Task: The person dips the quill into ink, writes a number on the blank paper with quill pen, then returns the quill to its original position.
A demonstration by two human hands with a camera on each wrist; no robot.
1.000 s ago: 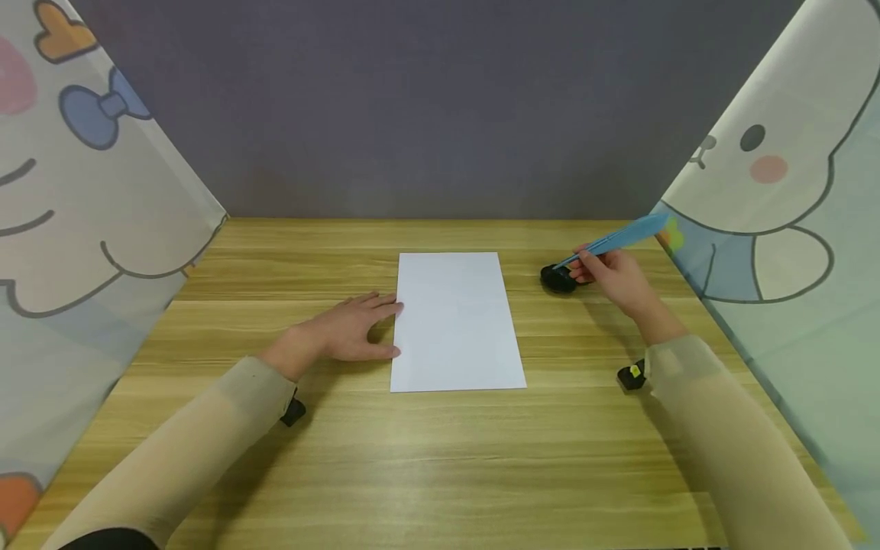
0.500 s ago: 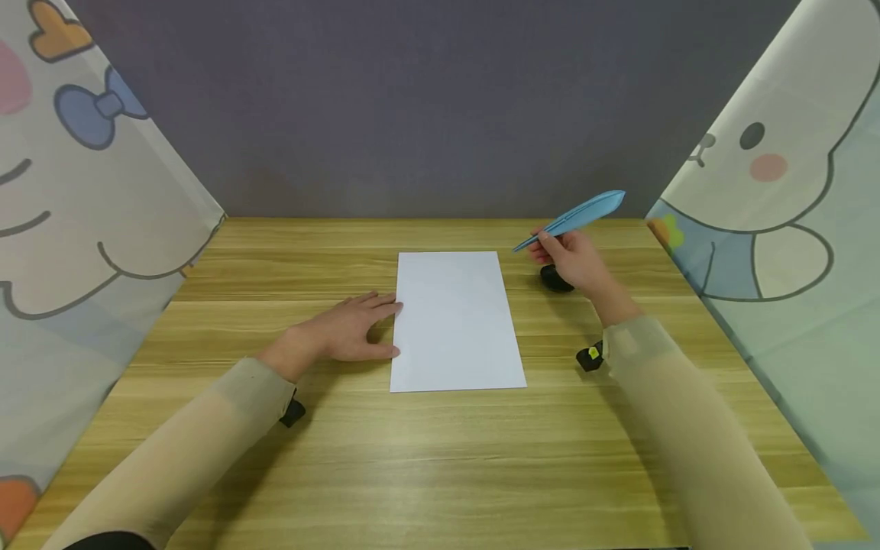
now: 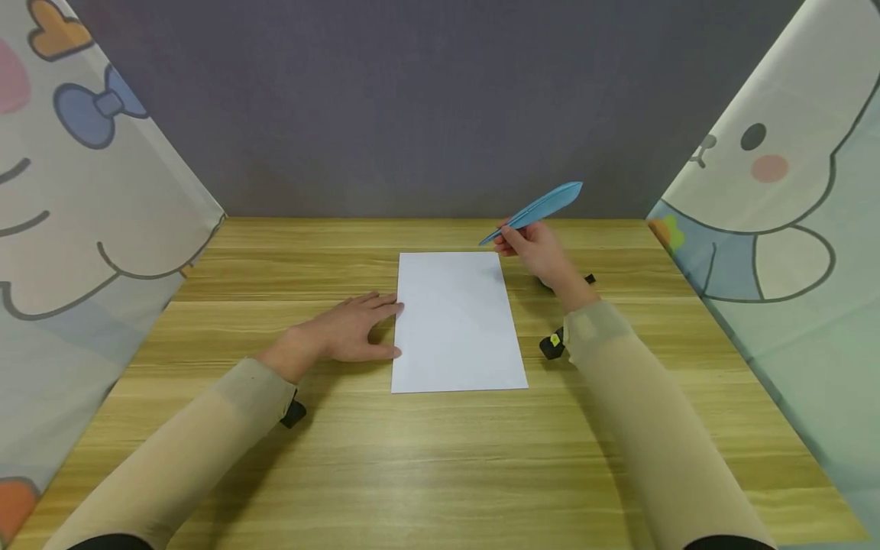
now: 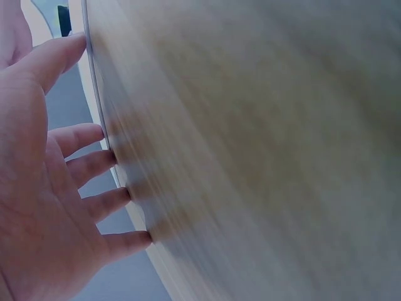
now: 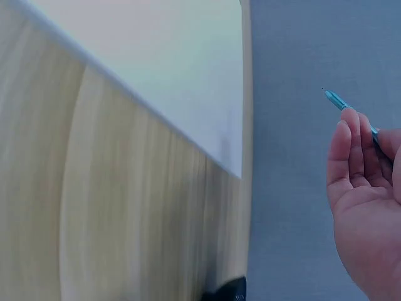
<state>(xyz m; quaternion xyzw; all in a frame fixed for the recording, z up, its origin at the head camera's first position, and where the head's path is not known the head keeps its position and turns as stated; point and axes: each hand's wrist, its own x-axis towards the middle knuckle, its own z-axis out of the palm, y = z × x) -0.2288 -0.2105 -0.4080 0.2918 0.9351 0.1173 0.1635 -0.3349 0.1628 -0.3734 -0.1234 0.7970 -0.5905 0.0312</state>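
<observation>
Sleeves: pale pair, reaching in from the near side, left and right.
Tabletop: wood-grained, carrying the sheet.
Left hand: lying flat with straight, spread fingers, gripping nothing; thumb and forefinger tips touching the sheet's left edge.
White sheet: one, blank as far as is showing, lying flat mid-tabletop; probably thin, light and bending readily, likely sliding under a sideways push and creasing under a hard pinch; best being steadied by flat fingertips at an edge.
Black object: one, sitting right of the sheet, mostly hiding behind the right wrist in the head view; kind not showing clearly.
Right hand: narrowing to a pinch, thumb and fingers holding the feather pen.
Feather pen: one, blue, hanging tilted beside the sheet's far right corner, tip pointing down and left, clear of the paper; probably weighing very little, the shaft being stiff and perhaps slick, the vane looking softer and easier to ruffle; best being held low on the shaft, near the tip, as the fingers are doing.
Grey wall: plain, standing behind all.
</observation>
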